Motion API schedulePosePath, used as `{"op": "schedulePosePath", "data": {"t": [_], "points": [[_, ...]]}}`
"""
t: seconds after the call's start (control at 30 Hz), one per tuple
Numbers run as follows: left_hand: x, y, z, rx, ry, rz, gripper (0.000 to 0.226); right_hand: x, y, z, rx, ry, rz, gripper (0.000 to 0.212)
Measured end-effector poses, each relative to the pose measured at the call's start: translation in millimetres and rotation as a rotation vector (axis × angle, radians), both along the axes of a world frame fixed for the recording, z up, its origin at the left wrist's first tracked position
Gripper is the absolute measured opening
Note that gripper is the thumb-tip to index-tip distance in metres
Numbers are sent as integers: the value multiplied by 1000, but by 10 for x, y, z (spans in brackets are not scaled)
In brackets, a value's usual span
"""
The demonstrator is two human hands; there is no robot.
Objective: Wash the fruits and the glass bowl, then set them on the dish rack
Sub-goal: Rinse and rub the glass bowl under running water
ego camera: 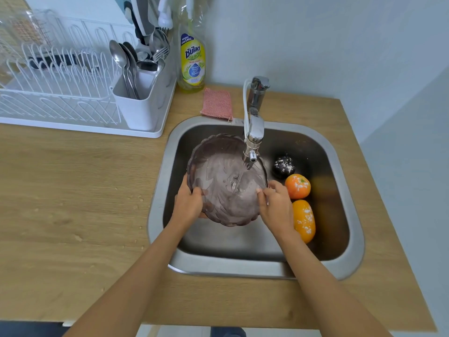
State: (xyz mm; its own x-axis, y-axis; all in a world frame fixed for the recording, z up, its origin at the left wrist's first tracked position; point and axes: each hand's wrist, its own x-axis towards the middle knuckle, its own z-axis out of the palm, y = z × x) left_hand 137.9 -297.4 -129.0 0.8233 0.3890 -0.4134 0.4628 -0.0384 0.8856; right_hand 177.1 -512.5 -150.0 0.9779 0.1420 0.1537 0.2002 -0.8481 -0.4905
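A patterned glass bowl [223, 176] is tilted inside the steel sink [349, 190], under water running from the faucet [254, 135]. My left hand [188, 203] grips the bowl's left rim. My right hand [275, 205] holds its right rim, thumb inside. Three fruits lie at the sink's right side, all flecked with white foam: a dark round fruit [283, 166], an orange round fruit [297, 183] and an elongated orange fruit [303, 221]. The white dish rack [60, 93] stands on the counter at the back left.
A cutlery holder [138, 103] with spoons and forks sits at the rack's right end. A yellow dish soap bottle [192, 62] and a pink sponge cloth [217, 104] are behind the sink. The wooden counter [73, 203] carries water drops near the sink.
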Motion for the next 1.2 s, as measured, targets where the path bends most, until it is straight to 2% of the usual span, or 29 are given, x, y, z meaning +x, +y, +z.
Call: {"op": "schedulePosePath", "data": {"t": [0.1,0.2,0.3,0.37,0.47,0.5,0.57,0.67,0.77,0.83,0.93,1.0,1.2], "points": [[-29,-20,-5,23,11,-13,45,33,80,-59,-53,57,181,30],[-50,-35,-4,67,-6,-1,46,-8,189,-131,-259,340,312,49],[-35,-29,-29,143,-26,14,51,-155,329,-104,-331,545,418,51],[-34,-33,-30,217,-54,36,55,-281,445,-37,-172,705,487,50],[-92,-56,3,350,-129,11,64,-434,594,67,298,942,494,48],[-116,-58,24,390,-139,5,66,-456,621,91,389,972,486,47],[-147,-47,69,462,-154,17,68,-442,632,110,407,979,442,47],[-196,-39,133,538,-209,33,69,-359,605,67,165,905,405,50],[-243,-42,157,570,-224,39,69,-346,651,12,-81,719,482,52],[-253,-53,149,572,-227,30,68,-376,701,-22,-112,636,554,52],[-253,-58,128,545,-209,18,66,-373,698,-70,-94,702,623,49],[-237,-27,99,502,-155,47,63,-323,633,-117,-174,730,631,49],[-205,-9,51,398,-76,22,57,-158,420,-263,-465,659,409,58]]}}
